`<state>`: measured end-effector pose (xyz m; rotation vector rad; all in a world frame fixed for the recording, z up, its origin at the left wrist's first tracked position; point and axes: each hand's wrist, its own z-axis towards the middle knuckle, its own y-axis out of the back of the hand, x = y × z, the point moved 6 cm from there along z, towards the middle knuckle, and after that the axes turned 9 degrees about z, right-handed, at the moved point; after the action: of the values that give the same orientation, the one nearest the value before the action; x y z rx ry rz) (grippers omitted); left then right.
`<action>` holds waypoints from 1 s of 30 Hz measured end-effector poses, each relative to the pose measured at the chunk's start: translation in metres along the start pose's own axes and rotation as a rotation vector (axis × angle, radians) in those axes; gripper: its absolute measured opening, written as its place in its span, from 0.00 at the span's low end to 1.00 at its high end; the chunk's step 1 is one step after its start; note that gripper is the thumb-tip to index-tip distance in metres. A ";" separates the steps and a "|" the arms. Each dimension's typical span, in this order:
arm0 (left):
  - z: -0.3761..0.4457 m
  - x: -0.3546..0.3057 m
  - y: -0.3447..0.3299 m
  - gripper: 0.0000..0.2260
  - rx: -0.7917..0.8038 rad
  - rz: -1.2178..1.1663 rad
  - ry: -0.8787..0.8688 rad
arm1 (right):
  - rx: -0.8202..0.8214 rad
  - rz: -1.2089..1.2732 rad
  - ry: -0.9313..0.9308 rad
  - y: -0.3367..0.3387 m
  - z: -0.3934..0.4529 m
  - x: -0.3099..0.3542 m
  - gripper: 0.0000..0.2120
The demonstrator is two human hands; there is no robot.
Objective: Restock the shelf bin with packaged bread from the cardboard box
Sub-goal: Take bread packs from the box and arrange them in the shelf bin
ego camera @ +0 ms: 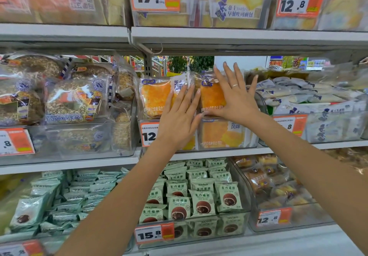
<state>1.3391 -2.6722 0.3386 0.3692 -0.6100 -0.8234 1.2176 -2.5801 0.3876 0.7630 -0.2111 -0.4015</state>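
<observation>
Your left hand (179,118) lay flat with its fingers straight and close together, the fingertips pressed against the front of the left bread pack (154,98), while your right hand (232,98) was spread wide, fingers fanned apart, its palm covering most of the right bread pack (211,96). Neither hand curled round anything; you were pushing, not gripping. Both packs stood upright on the top layer of the clear shelf bin (229,148), above a lower layer of the same orange bread visible through the bin's front wall, and they rose well above that wall. That was where the risk lay, as I judge it: with nothing in front to hold them, packs standing that high could have tipped forward and dropped off the shelf once your palms came away, particularly if the slippery film slid on the packs beneath. Pressing too hard could have squashed the soft loaves or shoved them through the open back of the shelf, since the aisle beyond showed behind them. Your left wrist crossed in front of the price tag (149,134), so a careless withdrawal might have knocked it loose. The neighbouring oat bagel packs (73,100) on the left leaned close and could have been dragged over. The cardboard box was not in view.
</observation>
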 end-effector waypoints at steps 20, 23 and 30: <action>-0.331 -0.132 -0.075 0.17 0.488 -0.552 -0.223 | 0.606 0.556 -0.237 -0.199 -0.344 0.104 0.18; -0.424 -0.139 -0.111 0.20 1.013 -0.496 -0.139 | 1.012 0.495 -0.328 -0.257 -0.424 0.111 0.16; -0.560 -0.134 -0.154 0.14 1.561 -0.686 0.914 | 1.748 0.430 -0.570 -0.345 -0.560 0.131 0.27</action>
<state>1.5366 -2.6251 -0.2214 2.3247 -0.1046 -0.5420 1.4241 -2.5100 -0.2464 2.2364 -1.3365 0.1054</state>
